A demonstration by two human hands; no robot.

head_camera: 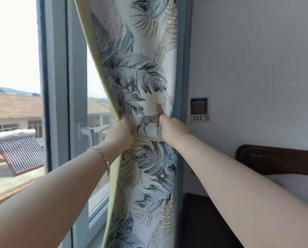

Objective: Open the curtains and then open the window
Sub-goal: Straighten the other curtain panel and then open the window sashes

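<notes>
Head view: my left hand (122, 132) and right hand (171, 127) both clutch the curtain (142, 83), bunched at frame centre. The window handle (86, 132) lies just left of my left hand, the nearer one.

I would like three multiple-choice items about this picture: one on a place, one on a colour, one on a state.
1. Where is the window handle?
A. left of the curtain
B. right of the curtain
C. above the wall panel

2. What colour is the curtain's back lining?
A. red
B. pale green
C. black

3. How is the curtain?
A. spread flat over the glass
B. lying on the bed
C. gathered, held by both hands

Key: 1 A, the window handle sits left of the curtain. 2 B, the folded edge shows pale green. 3 C, the left hand and right hand grip the bunched fabric.
</notes>
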